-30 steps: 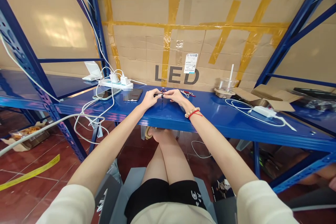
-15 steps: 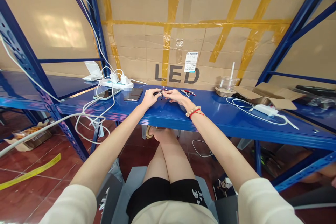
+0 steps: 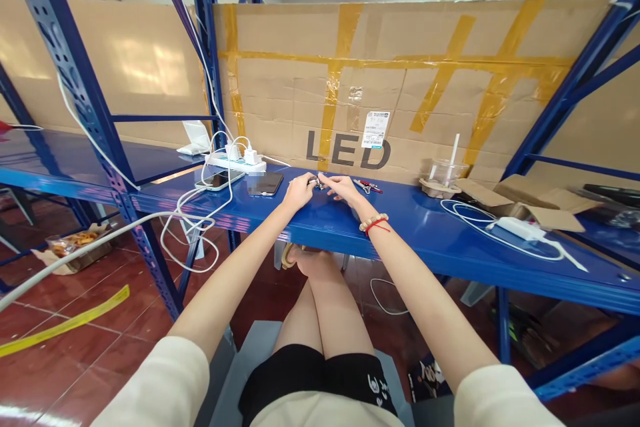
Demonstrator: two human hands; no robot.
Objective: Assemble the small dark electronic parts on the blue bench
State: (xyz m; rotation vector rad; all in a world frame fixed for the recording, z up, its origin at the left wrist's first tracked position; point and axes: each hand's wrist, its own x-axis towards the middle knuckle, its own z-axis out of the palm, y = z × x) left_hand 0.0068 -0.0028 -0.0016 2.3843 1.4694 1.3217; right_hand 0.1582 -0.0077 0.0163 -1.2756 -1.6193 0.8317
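Over the blue shelf top [image 3: 400,220], my left hand [image 3: 300,191] is closed on a small dark and silvery metal object [image 3: 317,182], too small to name. Close by on the right, my right hand [image 3: 341,188] has its fingers stretched out, the fingertips at the object's right side. A beaded bracelet and a red string are on my right wrist. Just beyond my right hand lie small red and silver items [image 3: 369,185] on the shelf top. A dark phone [image 3: 270,184] lies left of my left hand.
Further left are a second phone [image 3: 220,179], a white power strip [image 3: 237,161] and looping white cables. A plastic cup with a straw [image 3: 447,172], an open carton [image 3: 525,197] and a white adapter [image 3: 520,228] sit right. A large cardboard sheet [image 3: 280,100] stands behind.
The whole view has shifted, with the scene sitting further right. My right hand's fingers have straightened from their pinch at the small object, while my left hand still grips it.
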